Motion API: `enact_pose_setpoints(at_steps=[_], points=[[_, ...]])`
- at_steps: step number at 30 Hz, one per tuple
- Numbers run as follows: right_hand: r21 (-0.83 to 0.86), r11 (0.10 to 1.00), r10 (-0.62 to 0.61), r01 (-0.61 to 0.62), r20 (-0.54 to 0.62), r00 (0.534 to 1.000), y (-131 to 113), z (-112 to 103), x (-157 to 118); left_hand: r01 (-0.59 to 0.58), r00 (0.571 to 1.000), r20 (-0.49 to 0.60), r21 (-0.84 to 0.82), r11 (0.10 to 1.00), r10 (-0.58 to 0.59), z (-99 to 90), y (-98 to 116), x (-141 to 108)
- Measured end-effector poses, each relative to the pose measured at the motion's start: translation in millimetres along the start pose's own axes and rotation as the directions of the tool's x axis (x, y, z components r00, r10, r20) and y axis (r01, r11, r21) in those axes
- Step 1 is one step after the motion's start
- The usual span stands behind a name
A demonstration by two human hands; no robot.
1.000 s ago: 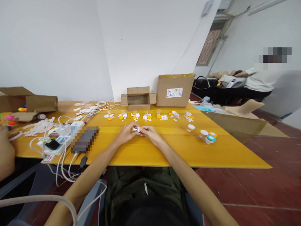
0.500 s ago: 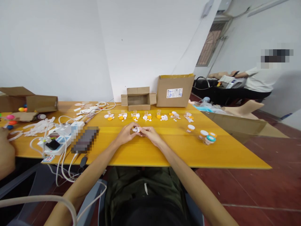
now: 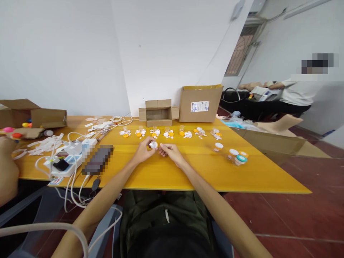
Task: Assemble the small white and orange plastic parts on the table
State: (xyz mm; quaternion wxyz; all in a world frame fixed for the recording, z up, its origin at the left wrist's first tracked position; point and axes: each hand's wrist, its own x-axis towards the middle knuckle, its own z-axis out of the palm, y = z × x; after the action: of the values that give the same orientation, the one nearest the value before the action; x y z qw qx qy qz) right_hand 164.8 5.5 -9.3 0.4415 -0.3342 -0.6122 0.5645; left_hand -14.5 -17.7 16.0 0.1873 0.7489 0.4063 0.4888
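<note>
Over the table, my left hand [image 3: 144, 149] is closed on a small clear plastic jar [image 3: 153, 144], which looks tilted with its round end toward me. Just to its right is my right hand [image 3: 172, 153], thumb and forefinger pinched together, a narrow gap from the jar. Whatever that pinch holds, if anything, is too small to make out. Beyond both hands runs a row of little piles of white pieces [image 3: 168, 134], orange lids [image 3: 138, 134] and clear cups [image 3: 182, 128].
Several lidded jars [image 3: 233, 154] stand on the right. An open carton [image 3: 158, 122] and a closed carton [image 3: 200, 107] are at the back. A power strip [image 3: 67, 165], cables and a phone [image 3: 98, 159] lie left. Another person's hand [image 3: 6, 154] is at far left.
My hands have come apart slightly. The jar has shifted left with my left hand, and my right fingers have drawn off it. At far left the other person's hand has moved up a little.
</note>
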Motion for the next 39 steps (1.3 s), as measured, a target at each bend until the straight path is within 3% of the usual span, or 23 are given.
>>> enact_pose_setpoints(at_steps=[3,6,12,15,21,25,34,36,39], points=[[-0.051,0.998,-0.032,0.029,-0.069,0.997,4.5,-3.6,2.8,0.051,0.995,-0.085,-0.093,0.994,-0.060,-0.9,-4.6,4.3],[-0.212,0.973,-0.115,0.087,-0.121,0.986,8.4,-4.8,4.9,0.094,0.978,-0.165,-0.176,0.980,-0.124,-3.1,-10.1,8.3],[-0.571,0.796,-0.288,0.198,-0.070,0.955,10.1,1.1,0.4,0.127,0.931,-0.304,-0.250,0.960,-0.202,-9.2,-20.6,11.4],[-0.698,0.681,-0.322,0.222,-0.013,0.947,11.3,3.5,-2.8,0.146,0.922,-0.314,-0.260,0.954,-0.227,-10.7,-25.6,11.4],[-0.897,0.414,-0.295,0.152,0.026,0.955,9.1,11.3,-5.3,0.200,0.918,-0.283,-0.275,0.940,-0.279,-10.0,-35.9,13.0],[-0.928,0.321,-0.292,0.191,0.095,0.952,4.2,20.9,4.9,0.220,0.922,-0.260,-0.262,0.940,-0.288,-9.9,-41.3,12.4],[-0.895,0.348,-0.275,0.280,0.188,0.943,1.0,29.5,20.7,0.279,0.903,-0.262,-0.250,0.927,-0.342,-11.1,-48.6,10.0],[-0.871,0.407,-0.313,0.276,0.150,0.938,1.8,27.8,17.7,0.281,0.905,-0.251,-0.254,0.926,-0.344,-10.4,-48.9,10.0],[-0.787,0.567,-0.381,0.242,0.009,0.924,3.7,24.4,16.5,0.283,0.919,-0.214,-0.226,0.932,-0.331,-8.3,-48.4,10.0]])
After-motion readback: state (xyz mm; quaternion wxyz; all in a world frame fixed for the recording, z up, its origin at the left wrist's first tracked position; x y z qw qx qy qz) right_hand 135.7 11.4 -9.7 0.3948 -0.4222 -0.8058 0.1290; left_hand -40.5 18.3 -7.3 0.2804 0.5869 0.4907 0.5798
